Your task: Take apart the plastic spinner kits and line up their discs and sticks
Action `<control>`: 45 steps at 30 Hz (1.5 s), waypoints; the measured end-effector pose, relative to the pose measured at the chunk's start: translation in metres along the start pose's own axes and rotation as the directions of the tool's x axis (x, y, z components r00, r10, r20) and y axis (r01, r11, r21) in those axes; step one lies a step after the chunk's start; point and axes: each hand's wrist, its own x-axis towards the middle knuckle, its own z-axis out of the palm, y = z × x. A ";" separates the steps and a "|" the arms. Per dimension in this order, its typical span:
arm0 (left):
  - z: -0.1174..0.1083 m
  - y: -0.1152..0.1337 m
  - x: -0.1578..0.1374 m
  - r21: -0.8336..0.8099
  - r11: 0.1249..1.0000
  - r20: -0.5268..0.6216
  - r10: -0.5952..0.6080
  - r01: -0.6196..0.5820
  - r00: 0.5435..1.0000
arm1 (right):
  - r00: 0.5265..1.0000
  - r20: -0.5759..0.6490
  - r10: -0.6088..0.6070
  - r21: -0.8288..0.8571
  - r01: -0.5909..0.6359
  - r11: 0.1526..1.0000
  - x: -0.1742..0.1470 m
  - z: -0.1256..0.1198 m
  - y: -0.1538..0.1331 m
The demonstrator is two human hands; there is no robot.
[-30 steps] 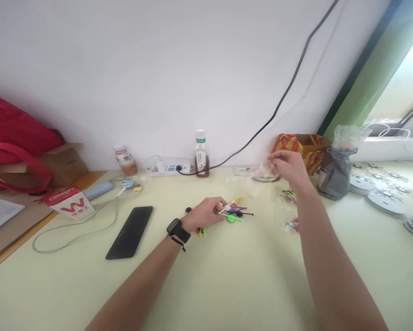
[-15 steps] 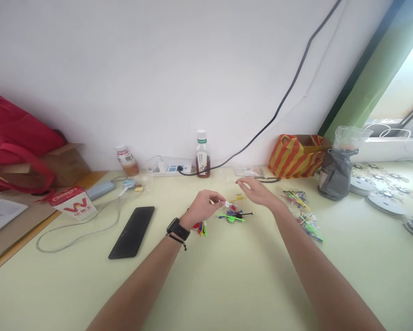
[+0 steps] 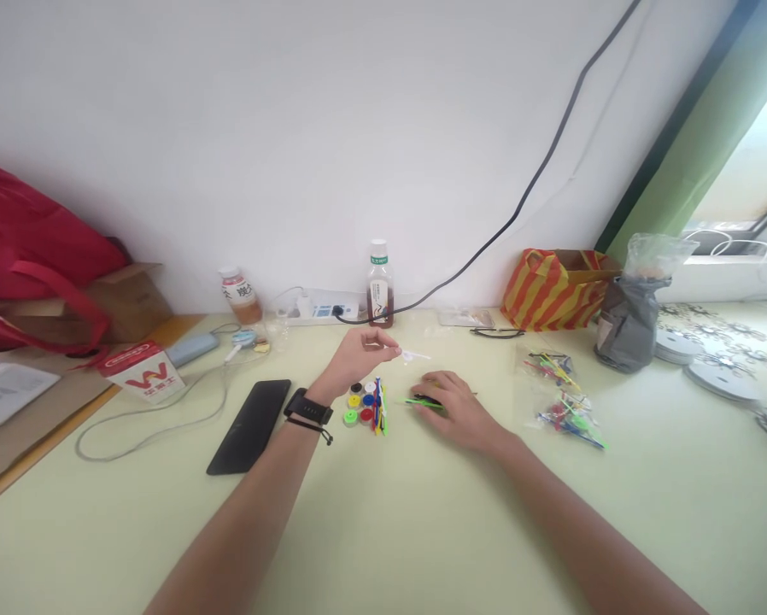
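The thin piece (image 3: pixel 415 355) is whitish; the small discs (image 3: pixel 369 400) are black, white, yellow, blue, green and red. The surface (image 3: pixel 389 521) is pale yellow-green, the bag (image 3: pixel 541 290) striped red and yellow.

Phone (image 3: pixel 248 427) L of discs (image 3: pixel 354 401); sticks (image 3: pixel 380 407) just R; bottle (image 3: pixel 379 299) behind, nr wall (image 3: pixel 294 128); pkts (image 3: pixel 572 417) further R.

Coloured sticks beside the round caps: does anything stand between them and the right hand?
Only a green piece, which pokes out from under the right hand toward the coloured sticks; nothing else visible stands between them.
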 end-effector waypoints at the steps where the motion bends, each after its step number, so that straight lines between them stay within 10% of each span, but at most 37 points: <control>1: -0.002 -0.001 0.000 -0.022 0.999 0.033 -0.025 0.026 0.999 | 1.000 0.008 -0.028 0.007 0.028 1.000 0.000 0.001 -0.003; 10: -0.004 -0.004 -0.003 0.112 0.989 0.118 -0.111 0.098 0.987 | 0.984 -0.148 0.097 -0.170 -0.122 0.978 0.002 -0.025 0.004; 14: 0.007 0.005 -0.007 0.148 0.989 0.251 -0.049 0.012 0.967 | 0.960 -0.222 0.171 0.229 -0.119 0.966 0.005 -0.017 -0.016; 19: 0.021 0.010 -0.013 0.168 0.985 0.363 -0.027 -0.037 0.931 | 0.972 -0.004 0.234 0.699 -0.165 0.696 0.009 0.005 -0.037; 28: 0.019 0.003 -0.015 0.155 0.987 0.461 -0.044 -0.031 0.886 | 0.914 0.175 0.366 0.888 -0.307 0.343 0.009 0.007 -0.032; 36: 0.027 0.000 -0.018 0.264 0.960 0.489 -0.053 -0.090 0.871 | 0.942 0.078 0.327 0.654 -0.296 0.696 0.006 0.007 -0.037; 45: 0.027 0.000 -0.018 0.204 0.971 0.543 -0.004 -0.127 0.840 | 0.942 0.128 0.311 0.635 -0.319 0.704 0.004 0.008 -0.038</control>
